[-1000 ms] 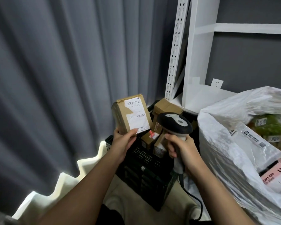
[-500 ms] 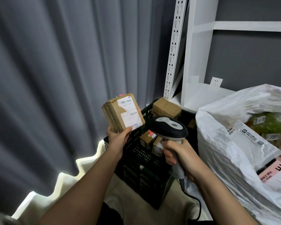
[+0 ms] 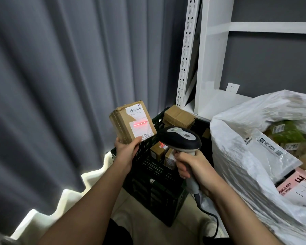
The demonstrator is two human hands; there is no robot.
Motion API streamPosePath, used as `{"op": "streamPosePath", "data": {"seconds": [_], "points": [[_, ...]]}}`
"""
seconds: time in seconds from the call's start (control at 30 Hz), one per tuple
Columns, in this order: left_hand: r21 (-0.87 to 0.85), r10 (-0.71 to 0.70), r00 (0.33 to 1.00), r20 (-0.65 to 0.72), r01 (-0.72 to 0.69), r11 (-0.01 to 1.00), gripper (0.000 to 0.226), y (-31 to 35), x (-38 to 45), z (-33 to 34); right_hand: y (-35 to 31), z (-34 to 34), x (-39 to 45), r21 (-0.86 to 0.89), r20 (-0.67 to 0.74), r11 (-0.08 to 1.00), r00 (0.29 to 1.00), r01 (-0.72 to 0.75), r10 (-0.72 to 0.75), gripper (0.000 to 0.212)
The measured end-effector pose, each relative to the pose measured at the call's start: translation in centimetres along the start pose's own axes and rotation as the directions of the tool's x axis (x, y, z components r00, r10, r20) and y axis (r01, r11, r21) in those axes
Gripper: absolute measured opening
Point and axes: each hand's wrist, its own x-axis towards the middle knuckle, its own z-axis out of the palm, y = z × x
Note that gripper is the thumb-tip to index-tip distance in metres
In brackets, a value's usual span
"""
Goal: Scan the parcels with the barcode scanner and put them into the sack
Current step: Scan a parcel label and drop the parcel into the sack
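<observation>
Left hand: the left hand [image 3: 126, 150] grips a small brown cardboard parcel [image 3: 132, 122] by its lower end, thumb on the front face, holding it upright in front of the grey curtain [image 3: 69, 85].
Parcel label: a white shipping label [image 3: 139, 121] covers the parcel's front; a red scan line [image 3: 140, 123] glows across the label's middle, below the printed barcode at the top.
Right hand: the right hand [image 3: 193, 167] is wrapped round the grey handle of a black and grey barcode scanner [image 3: 181, 138], whose head points toward the held parcel; a black cable [image 3: 210, 216] hangs from the handle's base.
Crate: a black slatted plastic crate [image 3: 154, 175] stands on the floor beneath both hands, with several more brown cardboard parcels [image 3: 178, 116] inside it.
Sack: a large white woven plastic sack [image 3: 245, 170] stands open just right of the crate; it holds a green packet [image 3: 288, 131], a white mailer bag [image 3: 272, 149] and a pink box [image 3: 297, 186].
Background: a white metal shelving unit [image 3: 207, 55] stands against the grey wall behind crate and sack, with a white wall socket [image 3: 233, 88] beside it.
</observation>
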Motion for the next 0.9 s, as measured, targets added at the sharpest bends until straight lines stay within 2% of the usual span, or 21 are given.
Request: {"op": "streamPosePath", "data": {"seconds": [0.17,0.53,0.7,0.9], "points": [[0.003,0.002,1.0,-0.006,-0.002,1.0,0.086,0.0,0.0,0.1,0.1,0.1,0.0,-0.027,0.008,1.0,1.0,-0.002,0.002,0.015],[0.049,-0.009,0.997,0.077,0.005,0.999,0.084,0.0,-0.6,0.0,-0.4,0.5,0.0,-0.037,-0.023,0.999,1.0,0.01,-0.011,0.012],[0.045,-0.003,0.994,0.112,-0.002,0.999,0.086,0.1,-0.9,0.2,-0.2,1.1,0.3,-0.028,-0.073,0.999,0.997,-0.023,0.02,0.027],[0.054,0.014,0.99,0.138,-0.022,0.998,0.086,0.1,-1.2,0.2,0.0,1.6,0.7,-0.044,-0.101,0.999,0.995,-0.014,0.009,0.02]]}}
